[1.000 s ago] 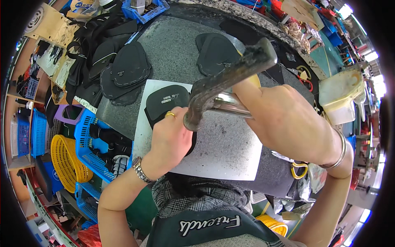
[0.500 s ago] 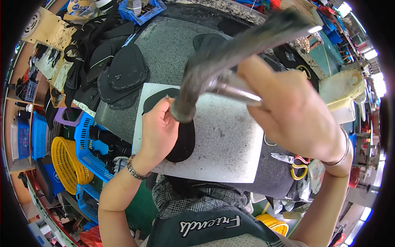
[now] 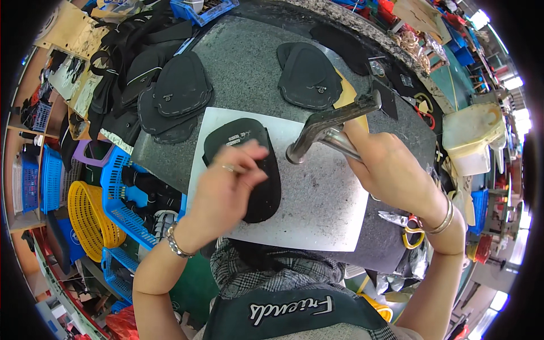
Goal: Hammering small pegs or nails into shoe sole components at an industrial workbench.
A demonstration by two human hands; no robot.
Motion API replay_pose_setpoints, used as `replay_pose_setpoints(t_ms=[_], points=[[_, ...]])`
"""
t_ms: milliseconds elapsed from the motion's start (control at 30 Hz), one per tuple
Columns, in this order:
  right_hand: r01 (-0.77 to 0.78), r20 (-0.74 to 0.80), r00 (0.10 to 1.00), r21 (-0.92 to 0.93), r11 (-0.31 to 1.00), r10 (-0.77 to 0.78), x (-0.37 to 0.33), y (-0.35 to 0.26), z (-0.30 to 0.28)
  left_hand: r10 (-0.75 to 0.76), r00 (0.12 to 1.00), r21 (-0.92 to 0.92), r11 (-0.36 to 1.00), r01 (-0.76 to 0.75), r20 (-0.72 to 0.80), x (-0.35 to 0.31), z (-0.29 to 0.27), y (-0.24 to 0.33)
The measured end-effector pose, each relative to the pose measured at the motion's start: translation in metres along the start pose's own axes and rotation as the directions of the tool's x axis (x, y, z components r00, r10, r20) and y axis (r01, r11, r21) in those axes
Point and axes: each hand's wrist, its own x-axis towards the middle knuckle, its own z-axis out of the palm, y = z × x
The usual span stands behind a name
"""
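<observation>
The person's left hand (image 3: 224, 184) is over the left side of the black pad (image 3: 265, 190), which lies flat on the white board (image 3: 323, 209). Its fingers are bent, with the thumb and forefinger tips near each other above the pad's middle; motion blurs them, so whether they touch the pad or pinch something small cannot be told. The pad's printed upper end shows beyond the fingertips, and its rounded lower end shows to their right.

The right hand (image 3: 391, 170) is closed around the metal handle of a hammer (image 3: 334, 117), well apart from the pad. The hammer's head hangs tilted over the board, between the 2 hands, its lower end just right of the pad; contact with the board cannot be judged.

Beyond the board, 2 stacks of dark pieces (image 3: 309, 76) rest on the grey work surface (image 3: 243, 56).
</observation>
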Motion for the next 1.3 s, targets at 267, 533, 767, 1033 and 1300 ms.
replay_pose_setpoints(t_ms=[267, 533, 767, 1033, 1300], points=[[0.119, -0.08, 0.989, -0.038, 0.992, -0.122, 0.001, -0.028, 0.012, -0.186, 0.914, -0.378, 0.867, 0.325, 0.359, -0.023, -0.047, -0.003], [0.143, -0.13, 0.973, -0.316, 0.938, -0.193, -0.004, -0.04, 0.044, -0.338, 0.936, -0.528, 0.78, 0.336, 0.097, -0.041, -0.029, 0.016], [0.064, -0.129, 0.987, -0.196, 0.979, -0.091, -0.012, -0.045, 0.049, -0.273, 0.949, -0.406, 0.858, 0.315, 0.159, -0.045, -0.025, 0.002], [-0.017, -0.164, 0.984, 0.278, 0.961, 0.065, -0.011, -0.074, 0.008, -0.052, 0.997, -0.101, 0.993, 0.057, 0.06, -0.047, -0.017, 0.005], [-0.059, -0.042, 0.997, -0.038, 0.998, 0.058, -0.034, -0.1, -0.03, -0.317, 0.935, -0.361, 0.863, 0.353, 0.157, -0.037, -0.02, 0.003]])
